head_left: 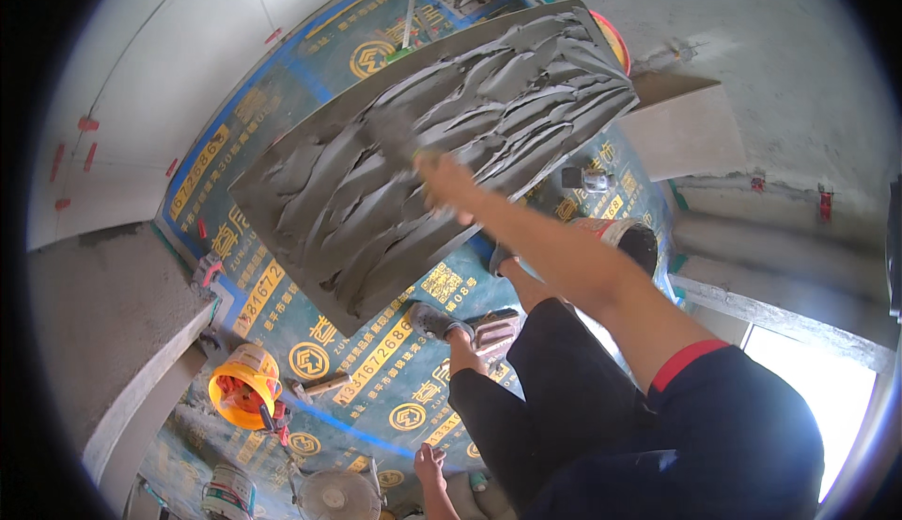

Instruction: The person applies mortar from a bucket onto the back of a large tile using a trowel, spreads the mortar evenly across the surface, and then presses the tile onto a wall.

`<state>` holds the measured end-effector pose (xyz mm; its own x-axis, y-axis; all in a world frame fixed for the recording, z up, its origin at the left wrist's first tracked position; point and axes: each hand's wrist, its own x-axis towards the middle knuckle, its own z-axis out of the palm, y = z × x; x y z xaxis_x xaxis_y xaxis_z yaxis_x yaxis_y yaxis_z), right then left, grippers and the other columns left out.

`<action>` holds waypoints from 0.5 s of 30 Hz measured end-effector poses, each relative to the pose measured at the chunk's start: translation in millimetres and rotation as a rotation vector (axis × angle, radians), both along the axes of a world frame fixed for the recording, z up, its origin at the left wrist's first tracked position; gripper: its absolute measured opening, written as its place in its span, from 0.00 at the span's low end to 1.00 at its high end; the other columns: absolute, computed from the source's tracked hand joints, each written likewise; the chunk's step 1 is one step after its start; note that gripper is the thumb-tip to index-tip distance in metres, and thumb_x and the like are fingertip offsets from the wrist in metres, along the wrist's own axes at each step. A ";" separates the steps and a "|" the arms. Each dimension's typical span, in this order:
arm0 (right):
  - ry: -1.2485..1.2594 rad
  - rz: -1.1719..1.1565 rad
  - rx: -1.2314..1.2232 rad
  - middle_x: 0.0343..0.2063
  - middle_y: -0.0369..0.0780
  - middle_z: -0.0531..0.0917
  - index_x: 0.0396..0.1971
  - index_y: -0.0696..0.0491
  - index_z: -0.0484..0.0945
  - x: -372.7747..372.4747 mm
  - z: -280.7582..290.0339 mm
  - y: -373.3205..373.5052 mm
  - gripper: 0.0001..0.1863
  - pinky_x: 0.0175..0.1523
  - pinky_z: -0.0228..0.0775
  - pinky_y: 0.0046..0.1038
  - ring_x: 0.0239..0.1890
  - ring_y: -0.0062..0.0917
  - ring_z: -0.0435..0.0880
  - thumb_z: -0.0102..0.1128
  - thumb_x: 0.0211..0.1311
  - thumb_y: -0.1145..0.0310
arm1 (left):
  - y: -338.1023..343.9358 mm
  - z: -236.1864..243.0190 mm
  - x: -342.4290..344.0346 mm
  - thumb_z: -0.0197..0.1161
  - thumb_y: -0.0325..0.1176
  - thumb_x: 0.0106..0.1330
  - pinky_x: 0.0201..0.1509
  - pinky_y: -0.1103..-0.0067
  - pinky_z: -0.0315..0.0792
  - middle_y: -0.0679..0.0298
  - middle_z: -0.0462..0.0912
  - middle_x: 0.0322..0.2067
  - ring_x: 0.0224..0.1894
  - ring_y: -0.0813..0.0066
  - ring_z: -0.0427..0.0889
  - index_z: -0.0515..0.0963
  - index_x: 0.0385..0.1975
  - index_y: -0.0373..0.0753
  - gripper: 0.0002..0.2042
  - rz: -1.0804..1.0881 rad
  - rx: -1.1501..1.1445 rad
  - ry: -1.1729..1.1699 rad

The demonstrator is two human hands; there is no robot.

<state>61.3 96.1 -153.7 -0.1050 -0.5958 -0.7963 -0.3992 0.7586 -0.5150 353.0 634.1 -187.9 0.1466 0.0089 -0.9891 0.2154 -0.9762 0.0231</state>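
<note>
A large rectangular slab [252, 185] lies tilted across the floor ahead of me, coated with ridged grey mortar [507, 97]. My right hand [444, 182], blurred by motion, is closed round the handle of a trowel [390, 135], whose blade is on the mortar at the slab's middle. My arm reaches in from the right. Low in the picture, my left hand [430, 466] hangs beside my leg, away from the slab. Its fingers are curled, and nothing shows in them.
Printed green sheeting [376, 417] covers the floor. At left stand a yellow-orange bucket [246, 387] and a hammer [324, 385]. A brown block-like tool [495, 332] lies by my shoe [434, 321]. To the right are another bucket [625, 238] and a leaning board [691, 130]. Red clips [88, 124] dot the wall tiles.
</note>
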 end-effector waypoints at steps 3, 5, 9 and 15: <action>0.015 0.092 -0.067 0.29 0.47 0.81 0.53 0.52 0.64 -6.2 5.9 33.8 0.25 0.32 0.73 0.42 0.28 0.36 0.82 0.38 0.62 0.50 | -31.8 9.9 -19.4 0.49 0.49 0.64 0.39 0.75 0.67 0.58 0.77 0.34 0.33 0.67 0.78 0.67 0.45 0.36 0.21 0.005 -0.068 0.016; 0.383 0.773 -0.248 0.32 0.49 0.80 0.59 0.48 0.56 -36.3 2.0 35.4 0.28 0.37 0.72 0.44 0.31 0.41 0.81 0.37 0.62 0.50 | -26.7 15.8 -15.0 0.49 0.50 0.64 0.39 0.74 0.67 0.57 0.77 0.34 0.34 0.66 0.78 0.66 0.46 0.36 0.22 0.040 -0.031 -0.022; 0.640 0.727 -0.170 0.31 0.50 0.80 0.62 0.42 0.51 -154.9 6.5 -15.4 0.29 0.41 0.70 0.43 0.35 0.44 0.80 0.37 0.62 0.48 | 2.5 22.1 -20.2 0.49 0.51 0.64 0.39 0.73 0.68 0.56 0.77 0.35 0.35 0.65 0.79 0.66 0.47 0.36 0.23 0.106 0.084 -0.135; 0.918 0.494 -0.247 0.35 0.51 0.79 0.61 0.38 0.54 -345.9 -15.4 -93.7 0.28 0.44 0.69 0.43 0.39 0.45 0.78 0.38 0.61 0.48 | 1.0 22.3 -82.5 0.49 0.51 0.64 0.39 0.73 0.69 0.55 0.77 0.35 0.35 0.65 0.79 0.66 0.47 0.36 0.23 0.050 0.184 -0.142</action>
<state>-284.6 2.4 -169.1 -0.3054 -0.8701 -0.3869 -0.9462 0.3229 0.0208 270.5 635.1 -165.6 0.2789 0.1978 -0.9397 0.2705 -0.9551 -0.1207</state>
